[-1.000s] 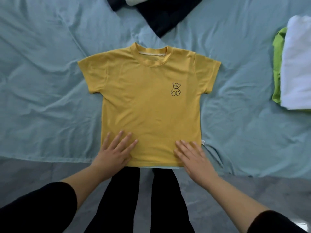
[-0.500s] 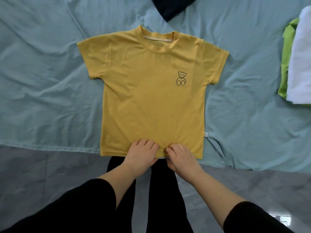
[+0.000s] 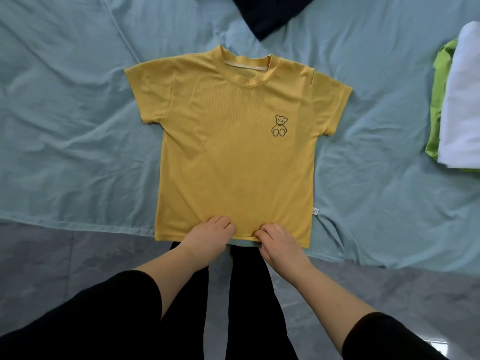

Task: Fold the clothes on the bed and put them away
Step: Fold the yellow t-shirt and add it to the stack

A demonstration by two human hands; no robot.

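Head view: shirt [image 3: 233, 152] hem under hands [image 3: 210, 235].

Yellow T-shirt [image 3: 233, 152] lying flat mid-bed, taking up centre. Left of T-shirt: wide bare sheet [image 3: 65, 126] lying open, nothing blocking. Right of T-shirt: open strip of sheet running out to folded stack, white garment [image 3: 462, 100] sitting over green one [image 3: 439, 100]. Beyond collar: dark garment [image 3: 270, 14] closing off far side. Both hands [image 3: 207, 236] [image 3: 279, 242] crowding hem's middle; hem corners staying reachable.
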